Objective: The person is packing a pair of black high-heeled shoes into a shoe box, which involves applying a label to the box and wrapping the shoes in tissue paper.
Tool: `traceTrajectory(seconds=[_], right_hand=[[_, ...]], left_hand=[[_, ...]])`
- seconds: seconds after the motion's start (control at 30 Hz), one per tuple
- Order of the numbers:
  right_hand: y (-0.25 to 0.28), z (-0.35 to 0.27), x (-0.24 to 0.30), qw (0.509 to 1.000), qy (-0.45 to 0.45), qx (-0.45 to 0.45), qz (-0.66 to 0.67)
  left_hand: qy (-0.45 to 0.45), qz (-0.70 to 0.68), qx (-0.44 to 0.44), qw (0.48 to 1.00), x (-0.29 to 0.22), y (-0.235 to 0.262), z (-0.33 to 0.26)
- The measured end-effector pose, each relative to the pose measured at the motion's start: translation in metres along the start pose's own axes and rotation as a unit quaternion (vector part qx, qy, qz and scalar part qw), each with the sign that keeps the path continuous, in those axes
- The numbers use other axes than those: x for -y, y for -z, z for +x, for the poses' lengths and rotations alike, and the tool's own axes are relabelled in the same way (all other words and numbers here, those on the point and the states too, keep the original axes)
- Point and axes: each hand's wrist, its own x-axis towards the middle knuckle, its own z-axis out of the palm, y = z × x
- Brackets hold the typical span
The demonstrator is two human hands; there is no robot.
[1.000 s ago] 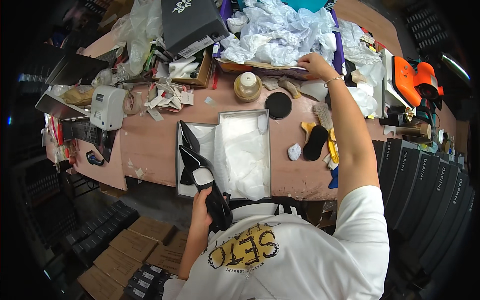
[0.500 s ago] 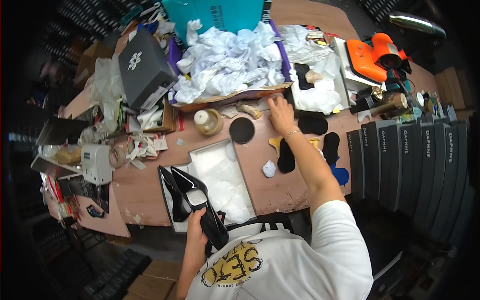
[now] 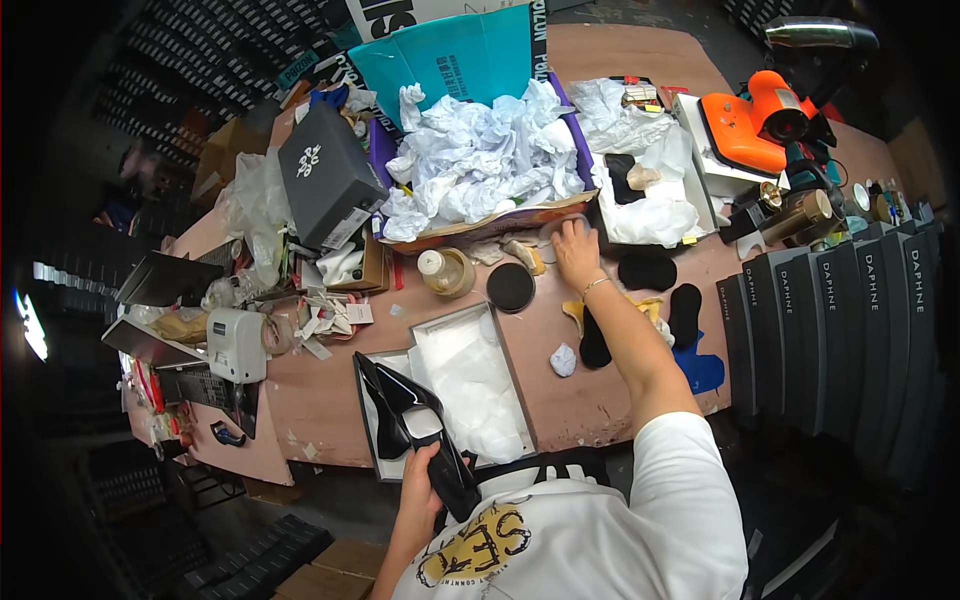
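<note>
My left hand (image 3: pixel 421 480) is wrapped round a glossy black pointed shoe (image 3: pixel 408 392), tilted above the lower edge of an open shoebox (image 3: pixel 522 405). Its matching shoe (image 3: pixel 386 425) lies in the box beside white tissue paper (image 3: pixel 478 385). My right hand (image 3: pixel 578 256) reaches far across the table to the front of a purple carton (image 3: pixel 583 150). Those fingers point down and are bent over a pale item; what they grip is hidden. Left of that hand are crumpled pale cloths (image 3: pixel 520 250) and a round black disc (image 3: pixel 510 288).
Crumpled white paper fills the carton. Black insoles (image 3: pixel 647 270), a yellow cloth (image 3: pixel 573 312), a blue cloth (image 3: pixel 702 372) and a paper ball (image 3: pixel 562 360) lie around my right forearm. A jar (image 3: pixel 447 273) stands left; grey boxes (image 3: pixel 840 330) line the right, below an orange machine (image 3: pixel 735 135).
The whole view has shifted, so everything sits further right and slightly lower. My left hand still holds the shoe, and my right hand stays at the carton's front edge.
</note>
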Motion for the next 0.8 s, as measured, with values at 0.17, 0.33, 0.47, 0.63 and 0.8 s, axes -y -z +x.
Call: traceTrajectory(seconds=[0.17, 0.33, 0.47, 0.63, 0.8], right_hand=[[0.004, -0.002, -0.008, 0.991, -0.002, 0.113, 0.072], [0.001, -0.002, -0.023, 0.985, 0.001, 0.013, 0.175], [0.058, -0.008, 0.005, 0.887, -0.091, -0.182, 0.414], [0.200, -0.081, 0.057, 0.793, -0.038, -0.021, 0.607], [0.226, -0.132, 0.126, 0.870, 0.242, -0.005, 0.429]], left_hand=[[0.012, -0.008, 0.026, 1.000, 0.005, 0.004, 0.003], [0.021, -0.010, 0.075, 0.997, -0.001, -0.011, -0.001], [-0.003, -0.022, 0.103, 0.994, 0.001, -0.022, -0.001], [0.048, -0.027, 0.153, 0.987, -0.004, -0.038, 0.013], [0.031, -0.087, 0.240, 0.966, -0.005, -0.058, 0.006]])
